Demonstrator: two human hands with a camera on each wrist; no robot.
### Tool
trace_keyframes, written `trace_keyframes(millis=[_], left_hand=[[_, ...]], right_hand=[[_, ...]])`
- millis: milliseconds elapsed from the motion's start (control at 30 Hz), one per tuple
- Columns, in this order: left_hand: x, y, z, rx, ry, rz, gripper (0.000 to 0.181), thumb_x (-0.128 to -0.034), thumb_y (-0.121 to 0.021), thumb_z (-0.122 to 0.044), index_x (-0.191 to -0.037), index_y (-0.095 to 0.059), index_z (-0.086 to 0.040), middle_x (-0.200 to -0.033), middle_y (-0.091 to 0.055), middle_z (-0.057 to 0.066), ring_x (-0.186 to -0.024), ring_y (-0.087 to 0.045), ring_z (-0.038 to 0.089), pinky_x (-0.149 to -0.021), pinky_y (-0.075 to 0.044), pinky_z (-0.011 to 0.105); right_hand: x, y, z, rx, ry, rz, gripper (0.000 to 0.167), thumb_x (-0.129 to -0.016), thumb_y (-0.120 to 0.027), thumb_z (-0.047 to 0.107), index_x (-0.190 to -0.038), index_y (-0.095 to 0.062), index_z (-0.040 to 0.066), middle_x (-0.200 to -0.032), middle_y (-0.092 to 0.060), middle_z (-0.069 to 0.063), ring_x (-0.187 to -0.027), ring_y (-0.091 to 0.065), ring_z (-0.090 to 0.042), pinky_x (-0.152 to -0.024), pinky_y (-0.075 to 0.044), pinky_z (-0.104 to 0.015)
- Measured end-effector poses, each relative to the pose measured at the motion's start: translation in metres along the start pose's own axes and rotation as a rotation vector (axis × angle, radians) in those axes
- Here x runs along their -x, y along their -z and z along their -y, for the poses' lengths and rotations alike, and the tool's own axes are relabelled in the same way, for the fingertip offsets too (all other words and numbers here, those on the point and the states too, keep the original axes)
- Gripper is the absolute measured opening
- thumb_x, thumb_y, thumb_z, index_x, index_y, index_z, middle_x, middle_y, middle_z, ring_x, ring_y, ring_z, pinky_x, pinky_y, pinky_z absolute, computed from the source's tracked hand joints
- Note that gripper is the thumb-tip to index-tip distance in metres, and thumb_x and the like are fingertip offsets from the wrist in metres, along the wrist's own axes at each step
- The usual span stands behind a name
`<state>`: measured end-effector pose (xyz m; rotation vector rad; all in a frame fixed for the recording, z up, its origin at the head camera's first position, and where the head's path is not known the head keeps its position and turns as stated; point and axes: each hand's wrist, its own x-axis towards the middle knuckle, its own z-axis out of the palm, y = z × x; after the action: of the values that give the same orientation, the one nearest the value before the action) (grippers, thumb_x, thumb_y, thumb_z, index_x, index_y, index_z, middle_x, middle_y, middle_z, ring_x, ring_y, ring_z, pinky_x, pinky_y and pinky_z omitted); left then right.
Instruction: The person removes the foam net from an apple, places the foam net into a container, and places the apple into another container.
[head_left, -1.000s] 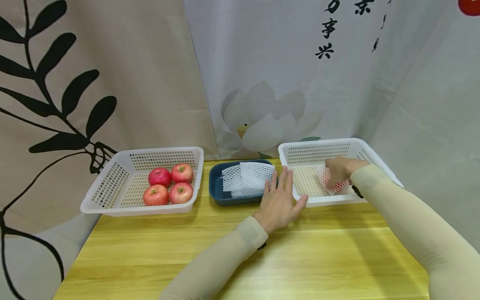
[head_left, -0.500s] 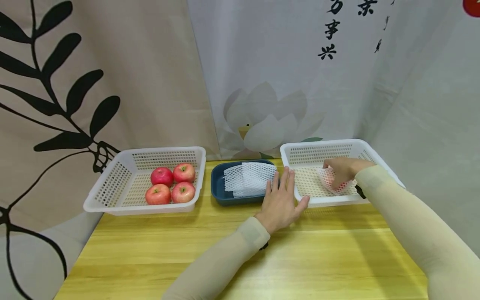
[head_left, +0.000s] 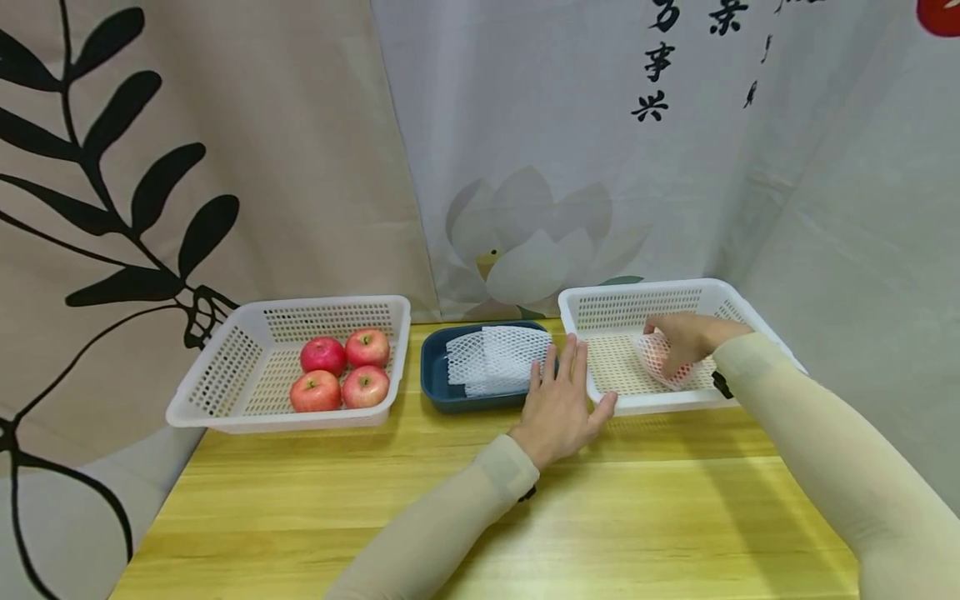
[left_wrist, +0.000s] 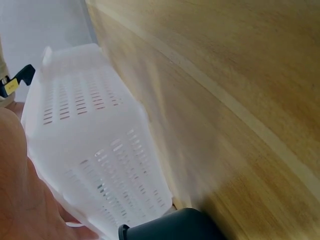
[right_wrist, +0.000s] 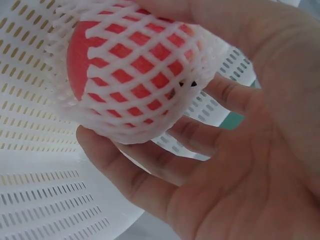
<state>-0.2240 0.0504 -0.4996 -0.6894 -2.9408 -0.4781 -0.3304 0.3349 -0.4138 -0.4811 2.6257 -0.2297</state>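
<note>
Inside the right white basket (head_left: 630, 407) my right hand (head_left: 686, 340) grips a red apple (right_wrist: 140, 75) in a white foam net. In the right wrist view its fingers (right_wrist: 150, 187) bend around the netted apple, and a bit of bare red skin shows at one end. My left hand (head_left: 558, 410) lies with fingers straight and spread at the near left corner of that basket. Its fingertips reach over the right end of a dark blue tray (head_left: 465, 406). White foam nets (head_left: 506, 358) lie flat in this tray, partly covered by the left fingers.
On the left stands another white basket (head_left: 255, 371) with several bare red apples (head_left: 365, 385) gathered on its right side. The wooden table (head_left: 637, 508) extends in front of the containers. A printed curtain (head_left: 300, 150) hangs close behind them.
My right hand has shifted slightly over the netted apple, and its thumb side has turned a little. The left hand has stayed at the basket corner.
</note>
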Motion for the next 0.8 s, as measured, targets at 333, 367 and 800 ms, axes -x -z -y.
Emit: trace_keyframes(millis=[333,367,800], left_hand=[[-0.001,-0.002,0.000,0.003,0.006,0.006,0.099,-0.1175,-0.015,-0.079,-0.189,-0.008,-0.011,-0.199,-0.001,0.009,-0.182,-0.019,0.048,-0.146,-0.026,0.069],[-0.001,-0.002,0.000,0.002,0.006,0.006,0.099,-0.1175,-0.015,-0.079,-0.189,-0.008,-0.011,-0.199,-0.001,0.009,-0.182,-0.019,0.048,-0.146,-0.026,0.069],[-0.003,-0.003,0.001,0.010,0.002,-0.012,0.096,-0.1195,-0.029,-0.074,-0.188,-0.009,-0.010,-0.199,-0.005,0.011,-0.180,-0.024,0.051,-0.144,-0.028,0.071]], right_hand=[[0.012,0.007,0.008,-0.015,0.048,-0.056,0.084,-0.089,-0.100,0.014,-0.159,-0.055,-0.001,-0.121,-0.077,-0.013,-0.098,-0.071,-0.025,-0.089,-0.066,-0.049],[0.013,0.007,0.010,-0.015,0.053,-0.061,0.083,-0.090,-0.100,0.014,-0.158,-0.055,-0.001,-0.120,-0.077,-0.014,-0.097,-0.071,-0.025,-0.089,-0.066,-0.050],[0.023,0.004,0.028,0.021,0.158,-0.191,0.073,-0.082,-0.101,0.011,-0.144,-0.065,0.001,-0.113,-0.079,-0.013,-0.100,-0.069,-0.027,-0.095,-0.063,-0.057]])
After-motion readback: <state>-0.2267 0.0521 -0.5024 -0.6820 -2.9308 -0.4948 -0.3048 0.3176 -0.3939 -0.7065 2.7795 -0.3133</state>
